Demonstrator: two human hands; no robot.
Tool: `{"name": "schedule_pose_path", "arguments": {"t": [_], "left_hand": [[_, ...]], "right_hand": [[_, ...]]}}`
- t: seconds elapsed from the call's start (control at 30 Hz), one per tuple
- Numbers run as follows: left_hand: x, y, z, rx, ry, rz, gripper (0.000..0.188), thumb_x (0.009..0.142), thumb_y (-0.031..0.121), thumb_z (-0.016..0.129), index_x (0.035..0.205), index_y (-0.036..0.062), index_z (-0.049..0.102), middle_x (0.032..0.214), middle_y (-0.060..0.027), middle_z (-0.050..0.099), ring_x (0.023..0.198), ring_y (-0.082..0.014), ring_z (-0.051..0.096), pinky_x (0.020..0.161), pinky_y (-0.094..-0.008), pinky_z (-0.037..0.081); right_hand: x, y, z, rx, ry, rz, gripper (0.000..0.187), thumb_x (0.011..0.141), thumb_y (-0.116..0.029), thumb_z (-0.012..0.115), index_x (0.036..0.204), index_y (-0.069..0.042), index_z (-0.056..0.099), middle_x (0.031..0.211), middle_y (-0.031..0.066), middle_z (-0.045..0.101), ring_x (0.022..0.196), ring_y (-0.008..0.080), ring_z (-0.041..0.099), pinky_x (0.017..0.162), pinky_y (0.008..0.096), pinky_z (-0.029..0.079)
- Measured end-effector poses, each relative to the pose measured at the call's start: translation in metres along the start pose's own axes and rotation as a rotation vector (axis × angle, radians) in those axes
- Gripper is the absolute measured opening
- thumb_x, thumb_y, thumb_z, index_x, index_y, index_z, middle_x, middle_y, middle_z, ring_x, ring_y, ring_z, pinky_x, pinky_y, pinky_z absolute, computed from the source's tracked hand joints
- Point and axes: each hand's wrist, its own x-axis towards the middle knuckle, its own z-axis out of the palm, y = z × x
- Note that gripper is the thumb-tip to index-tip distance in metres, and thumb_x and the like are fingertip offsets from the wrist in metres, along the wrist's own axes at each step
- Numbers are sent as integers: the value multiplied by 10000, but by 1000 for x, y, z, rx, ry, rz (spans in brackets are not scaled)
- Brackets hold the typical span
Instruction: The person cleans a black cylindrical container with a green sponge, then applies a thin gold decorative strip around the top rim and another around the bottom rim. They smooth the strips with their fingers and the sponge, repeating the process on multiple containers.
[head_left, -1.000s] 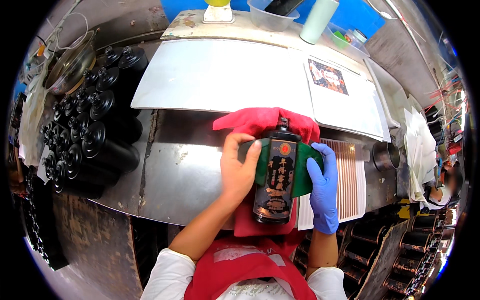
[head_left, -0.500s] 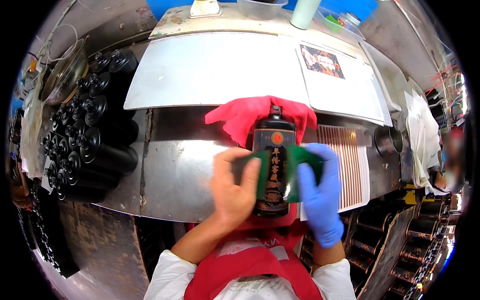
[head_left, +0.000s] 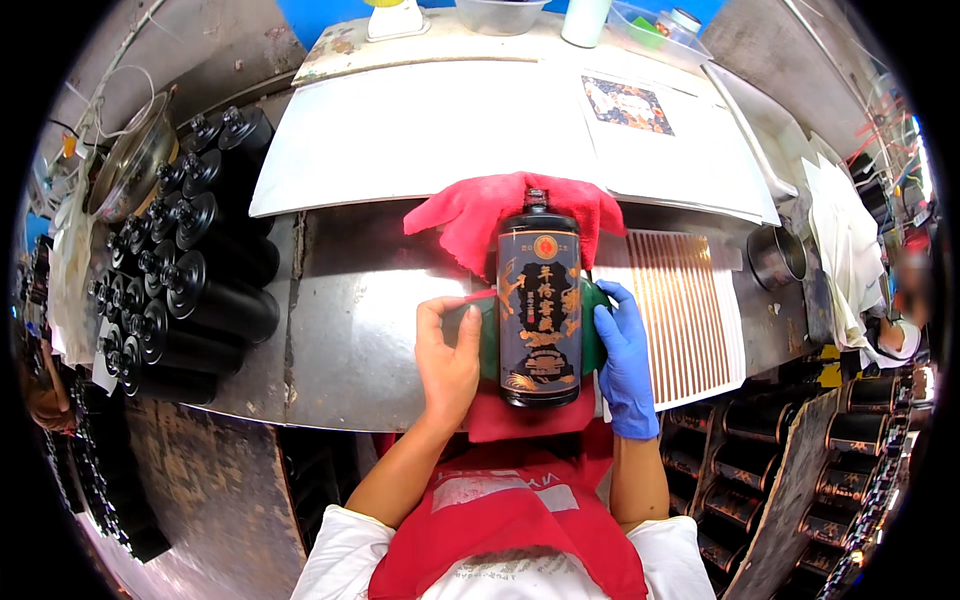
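Note:
A black bottle (head_left: 539,315) with a dark, copper-patterned wrap label lies on its back in front of me, neck pointing away. Dark green flexible sheet (head_left: 592,325) shows at both sides of the bottle; its middle is hidden behind it. My bare left hand (head_left: 447,360) is closed at the sheet's left edge, fingertips beside a bit of red cloth. On the other side, my right hand (head_left: 625,360), in a blue glove, grips the sheet's right edge. Beneath the bottle is a red cloth (head_left: 455,210), bunched around its neck.
Many black bottles (head_left: 215,290) are stacked at the left. A white sheet with copper strips (head_left: 685,315) lies to the right, near a metal cup (head_left: 776,255). Beyond is a white board (head_left: 400,130). Labelled bottles (head_left: 735,500) fill racks below right.
The green sheet, in front of the bottle's label before, is now behind the bottle. Both hands have moved with it to the bottle's sides, and the whole label shows.

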Motion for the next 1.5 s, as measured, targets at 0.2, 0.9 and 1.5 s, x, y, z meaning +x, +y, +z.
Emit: {"name": "schedule_pose_path", "arguments": {"t": [0.2, 0.9, 1.5], "left_hand": [[11, 6, -11, 44, 92, 39, 188, 881, 129, 587, 991, -3, 511, 937, -75, 521, 889, -150, 479, 827, -277, 393], [-13, -10, -11, 205, -3, 49, 206, 874, 123, 590, 1016, -5, 512, 967, -99, 537, 923, -183, 503, 851, -295, 399], [-17, 4, -27, 241, -660, 42, 956, 559, 293, 839, 1337, -8, 370, 1431, -243, 229, 1309, -379, 273, 1032, -430, 255]], "right_hand": [[10, -7, -6, -271, 62, -185, 315, 875, -23, 548, 1175, -21, 453, 1085, 75, 527, 976, 122, 523, 847, 258, 449], [32, 7, 10, -218, 154, -346, 393, 815, 30, 595, 1177, -16, 449, 1109, 81, 516, 1013, 148, 510, 890, 265, 423], [39, -80, 21, -262, -187, -235, 172, 743, -17, 701, 906, 0, 649, 861, 54, 639, 799, 98, 602, 708, 249, 500]]}}
